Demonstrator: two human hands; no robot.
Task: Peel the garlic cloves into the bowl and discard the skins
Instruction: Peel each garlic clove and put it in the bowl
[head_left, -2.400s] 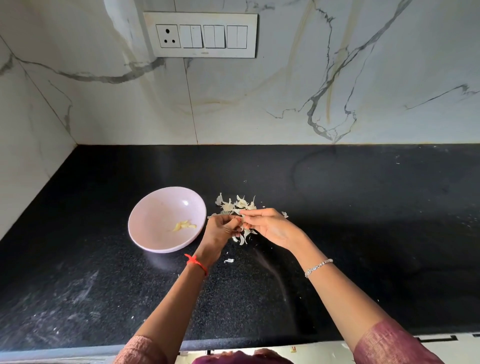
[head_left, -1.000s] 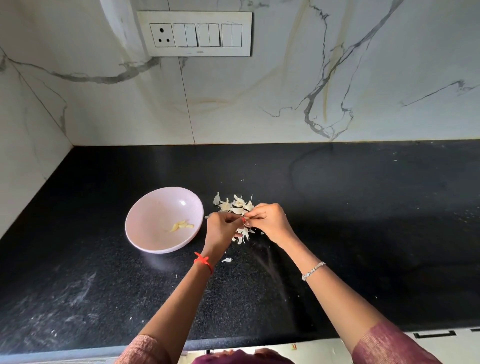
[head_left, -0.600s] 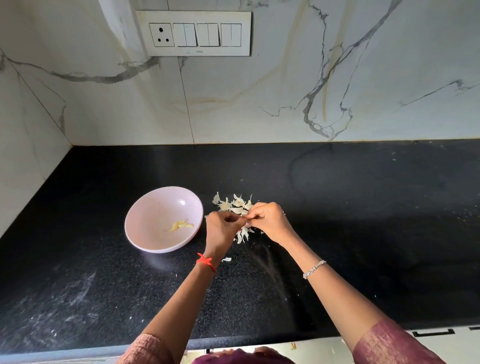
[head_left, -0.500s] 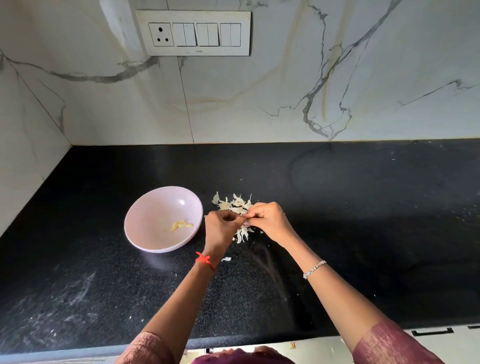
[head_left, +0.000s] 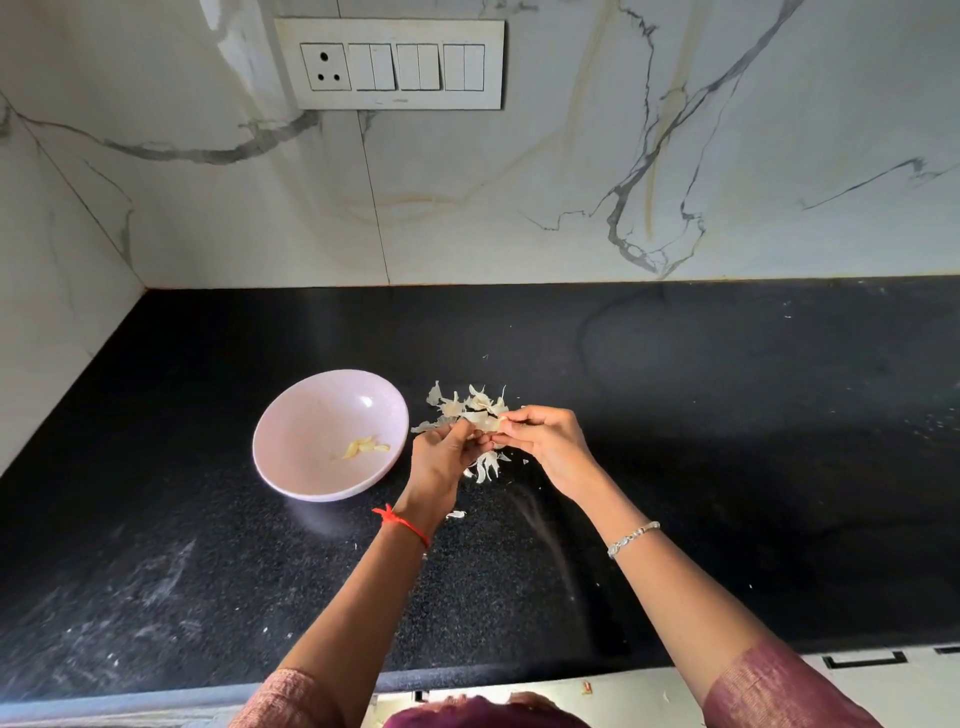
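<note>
L hand (head_left: 441, 462) & R hand (head_left: 550, 449) meet fingertip to fingertip just above the countertop (head_left: 727, 441). Both have fingers curled in, pinching one garlic clove (head_left: 488, 424) between them. Clove's long axis runs approx. sideways, hand to hand; which end is the tip can't be told. It looks pale, whitish, partly hidden by fingers. It's held over the loose skins (head_left: 470, 405), a papery white scatter on the black top, some beyond the hands, some under them. Pink bowl (head_left: 311, 415) stands upright just left of the L hand, w/ a few yellowish peeled cloves (head_left: 366, 447) at its bottom. Red thread (head_left: 402, 522) on L wrist, bracelet (head_left: 634, 539) on R.
</note>
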